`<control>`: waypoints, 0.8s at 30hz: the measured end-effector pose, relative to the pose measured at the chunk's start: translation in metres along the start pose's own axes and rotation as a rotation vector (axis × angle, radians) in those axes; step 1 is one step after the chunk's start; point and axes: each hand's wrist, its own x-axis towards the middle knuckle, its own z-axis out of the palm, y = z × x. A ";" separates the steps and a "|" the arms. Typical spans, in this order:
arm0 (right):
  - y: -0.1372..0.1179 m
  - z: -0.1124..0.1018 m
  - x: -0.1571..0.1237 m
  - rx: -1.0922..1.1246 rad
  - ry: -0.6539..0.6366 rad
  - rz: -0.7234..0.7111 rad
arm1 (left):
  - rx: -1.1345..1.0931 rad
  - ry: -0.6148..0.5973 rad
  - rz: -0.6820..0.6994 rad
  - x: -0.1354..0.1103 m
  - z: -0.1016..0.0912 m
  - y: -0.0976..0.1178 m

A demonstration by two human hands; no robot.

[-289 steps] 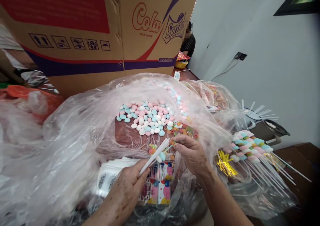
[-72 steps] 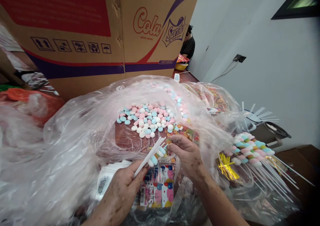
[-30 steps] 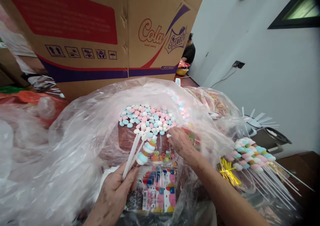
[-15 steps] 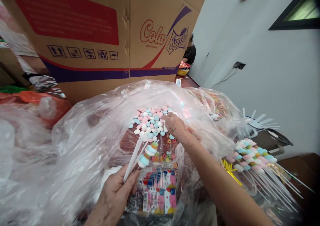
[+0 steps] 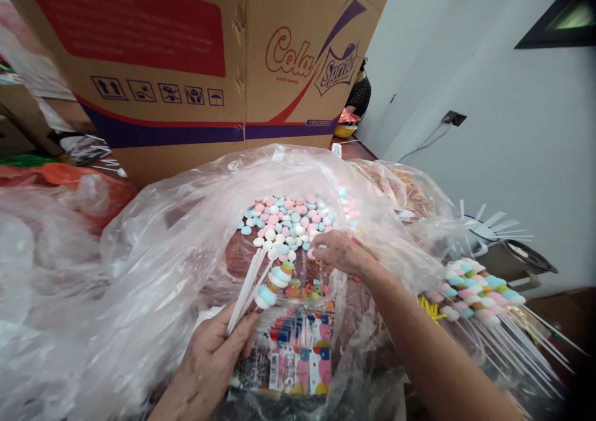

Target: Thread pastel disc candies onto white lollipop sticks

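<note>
My left hand (image 5: 212, 362) grips a bundle of white sticks (image 5: 246, 287); one stick carries a short stack of candies (image 5: 275, 281). My right hand (image 5: 339, 253) is inside an open clear plastic bag (image 5: 153, 253), its fingers pinched on a small pale candy beside a pile of pink, blue and white candy discs (image 5: 288, 222). Small coloured ring candies (image 5: 307, 287) lie just below that hand.
A large Cola Sprite cardboard box (image 5: 200, 67) stands right behind the bag. Finished candy skewers (image 5: 479, 287) lie at the right near yellow twist ties (image 5: 431, 306). Printed packets (image 5: 293, 353) lie under my left hand. A person (image 5: 361, 95) sits far back.
My right hand left the stick, reached up into the candy pile, and has drawn back a little, pinching a candy. My left hand still holds the sticks, now more upright.
</note>
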 end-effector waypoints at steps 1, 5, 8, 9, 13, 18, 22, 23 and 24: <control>0.004 0.003 -0.007 0.065 -0.061 -0.030 | -0.015 0.007 -0.009 0.000 0.001 0.001; 0.021 0.022 -0.019 0.226 -0.104 -0.077 | -0.048 0.012 -0.011 0.000 0.007 0.000; 0.032 0.028 -0.019 0.225 0.032 -0.068 | -0.030 -0.002 -0.016 -0.001 0.007 -0.001; 0.033 0.028 -0.020 0.229 0.067 -0.081 | -0.023 -0.014 -0.024 -0.001 0.006 -0.001; 0.024 0.023 -0.027 0.320 0.146 -0.139 | 0.013 -0.067 -0.038 -0.001 0.000 0.002; 0.014 0.033 -0.036 0.243 0.162 -0.201 | -0.014 -0.049 -0.016 0.000 0.000 0.005; 0.020 0.046 -0.035 0.190 0.205 -0.248 | -0.024 -0.031 -0.001 0.000 0.001 0.005; 0.021 0.046 -0.035 0.209 0.222 -0.226 | -0.019 -0.032 -0.003 0.000 0.000 0.005; 0.021 0.046 -0.036 0.238 0.241 -0.194 | -0.011 -0.034 -0.008 0.000 0.000 0.006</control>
